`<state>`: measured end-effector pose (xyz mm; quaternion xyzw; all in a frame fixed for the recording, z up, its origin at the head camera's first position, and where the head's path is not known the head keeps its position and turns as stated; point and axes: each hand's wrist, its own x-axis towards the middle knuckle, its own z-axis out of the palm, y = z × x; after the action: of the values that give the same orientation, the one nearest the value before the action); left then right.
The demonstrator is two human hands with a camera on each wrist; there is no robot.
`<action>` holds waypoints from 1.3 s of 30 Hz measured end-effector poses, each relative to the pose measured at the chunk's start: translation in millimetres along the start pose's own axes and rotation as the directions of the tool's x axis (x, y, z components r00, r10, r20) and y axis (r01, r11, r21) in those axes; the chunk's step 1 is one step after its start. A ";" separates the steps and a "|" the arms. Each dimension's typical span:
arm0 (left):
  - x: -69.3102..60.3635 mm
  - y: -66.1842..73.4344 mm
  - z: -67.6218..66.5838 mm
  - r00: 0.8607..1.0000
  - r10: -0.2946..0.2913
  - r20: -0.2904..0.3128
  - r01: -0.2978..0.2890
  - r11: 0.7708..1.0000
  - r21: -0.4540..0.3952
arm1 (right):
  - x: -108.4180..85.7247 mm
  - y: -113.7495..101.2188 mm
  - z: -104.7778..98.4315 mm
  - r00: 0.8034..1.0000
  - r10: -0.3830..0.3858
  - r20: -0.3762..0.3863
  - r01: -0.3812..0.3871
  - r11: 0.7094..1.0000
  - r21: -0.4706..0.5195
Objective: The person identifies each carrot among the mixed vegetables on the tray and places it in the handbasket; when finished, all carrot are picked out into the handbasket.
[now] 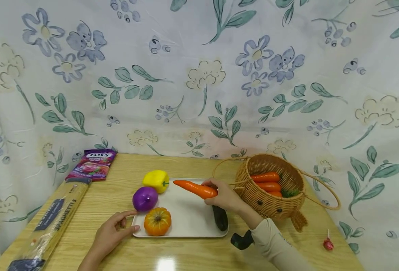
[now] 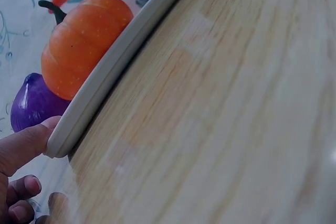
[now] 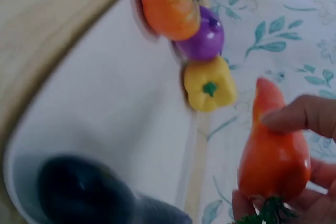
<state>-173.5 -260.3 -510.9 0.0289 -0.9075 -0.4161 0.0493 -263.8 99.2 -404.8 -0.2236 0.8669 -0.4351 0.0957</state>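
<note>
My right hand (image 1: 224, 197) holds an orange carrot (image 1: 196, 189) above the white tray (image 1: 185, 222), its narrow tip pointing left. In the right wrist view the thumb and fingers are around the carrot (image 3: 275, 156), near its green top. My left hand (image 1: 109, 234) touches the tray's left edge, thumb at the front corner, as the left wrist view also shows. At the tray's left side are an orange pumpkin (image 1: 157, 222), a purple round vegetable (image 1: 145, 199) and a yellow bell pepper (image 1: 156, 181). A dark green, long vegetable (image 1: 220, 218) lies at the tray's right end, partly hidden.
A wicker basket (image 1: 270, 201) with several carrots (image 1: 265, 177) stands at the right, its handles spread outward. A lollipop (image 1: 328, 244) lies farther right. Spaghetti (image 1: 55, 222) and a purple candy bag (image 1: 93, 165) lie at the left. A dark object (image 1: 242, 240) is beside the right sleeve.
</note>
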 end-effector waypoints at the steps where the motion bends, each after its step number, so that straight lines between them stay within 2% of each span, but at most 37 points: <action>1: 0.2 -0.2 -0.1 1.000 0.001 0.001 -0.001 1.000 0.004 | 0.3 -1.0 -4.8 1.000 -0.002 0.030 0.002 1.000 0.001; 5: 0.9 -1.0 0.0 1.000 0.002 0.000 -0.002 1.000 0.007 | 2.1 -3.0 -21.7 0.990 -0.042 0.136 0.039 0.999 0.026; 11: 1.8 -0.9 0.8 1.000 0.009 -0.001 -0.009 1.000 0.010 | 2.0 -3.6 -41.7 0.968 -0.111 0.225 0.108 0.994 0.025; 19: 1.5 -0.2 0.9 1.000 0.002 0.002 -0.002 1.000 0.005 | 0.3 -12.4 -66.1 0.937 -0.106 0.333 0.103 0.994 0.026; 23: 0.9 0.1 0.4 1.000 0.001 -0.002 -0.001 1.000 0.013 | 0.1 -16.0 -77.5 0.927 -0.106 0.359 0.105 0.994 0.021; 28: 0.9 0.2 0.7 1.000 -0.005 -0.004 0.005 1.000 0.016 | -1.8 -19.3 -92.2 0.927 -0.102 0.360 0.111 0.994 -0.005; 39: 0.7 1.4 -0.2 1.000 -0.015 0.004 0.015 0.999 0.028 | -8.6 -10.3 -135.7 0.948 -0.089 0.304 0.118 0.990 -0.076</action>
<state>-174.2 -259.6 -509.6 0.0357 -0.9131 -0.4039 0.0439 -302.0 194.4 -315.1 -0.3365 0.8487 -0.3596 0.1928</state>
